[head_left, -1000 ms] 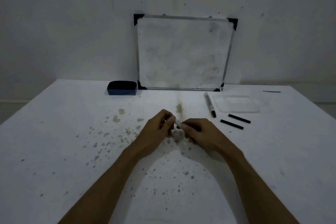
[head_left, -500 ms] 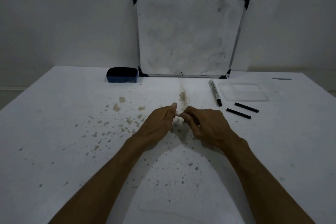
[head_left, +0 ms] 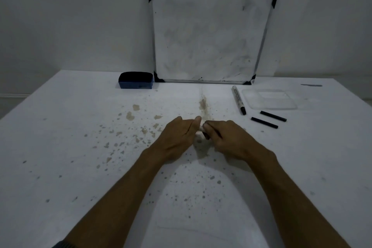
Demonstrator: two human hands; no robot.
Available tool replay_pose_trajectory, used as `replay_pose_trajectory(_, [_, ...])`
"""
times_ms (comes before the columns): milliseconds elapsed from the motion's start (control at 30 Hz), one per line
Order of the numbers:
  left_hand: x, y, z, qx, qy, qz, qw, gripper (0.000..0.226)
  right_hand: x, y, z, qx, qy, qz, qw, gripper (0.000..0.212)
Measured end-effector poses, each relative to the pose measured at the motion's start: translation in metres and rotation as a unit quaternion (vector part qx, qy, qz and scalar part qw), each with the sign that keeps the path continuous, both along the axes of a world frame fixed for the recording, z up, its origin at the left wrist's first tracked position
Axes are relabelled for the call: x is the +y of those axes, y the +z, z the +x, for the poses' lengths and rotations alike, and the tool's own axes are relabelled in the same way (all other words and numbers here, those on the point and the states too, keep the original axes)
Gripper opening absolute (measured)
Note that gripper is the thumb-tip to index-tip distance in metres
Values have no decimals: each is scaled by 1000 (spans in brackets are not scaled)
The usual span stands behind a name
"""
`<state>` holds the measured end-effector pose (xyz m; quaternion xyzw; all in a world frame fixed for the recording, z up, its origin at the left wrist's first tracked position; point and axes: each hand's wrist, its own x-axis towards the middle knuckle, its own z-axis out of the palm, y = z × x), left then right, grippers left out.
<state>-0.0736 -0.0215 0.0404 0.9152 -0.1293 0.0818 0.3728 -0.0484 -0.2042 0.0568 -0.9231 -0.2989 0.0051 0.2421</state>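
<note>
Marker (head_left: 199, 129) held in front of whiteboard (head_left: 209, 36), L hand (head_left: 177, 137) pinching pale barrel, R hand (head_left: 231, 139) pinching dark end. Opposed grips prob. to pull it apart.

White desk (head_left: 60, 147), speckled with brown stains — whiteboard (head_left: 209, 36) stands at far edge, leaning on wall (head_left: 80, 26), dark-blue eraser (head_left: 135, 80) just beside its left corner. Right side: marker (head_left: 238, 100), clear shallow tray (head_left: 269, 99), two black sticks (head_left: 264, 122) — near both.

Gap between left hand (head_left: 177, 137) and right hand (head_left: 231, 139) closed up: fingertips now almost touching over the small white piece (head_left: 199, 130). Less of the piece is seen; left thumb is raised straighter.
</note>
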Motion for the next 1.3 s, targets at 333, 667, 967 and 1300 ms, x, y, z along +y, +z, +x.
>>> replay_pose_trajectory(333, [-3,3,-7,-79,-45,90,992,30,-2,11,-1,312,-46,173,933,50])
replay_pose_trajectory(667, [6,-1,-4,108,-4,-139,984,56,9,-14,-4,-70,-25,49,996,39])
replay_pose_trajectory(967, [7,5,0,-12,-31,51,998,33,7,-2,-1,99,-24,110,989,43])
replay_pose_trajectory(1300, [25,-13,18,24,110,11,994,31,-1,-12,4,-36,-95,66,993,35])
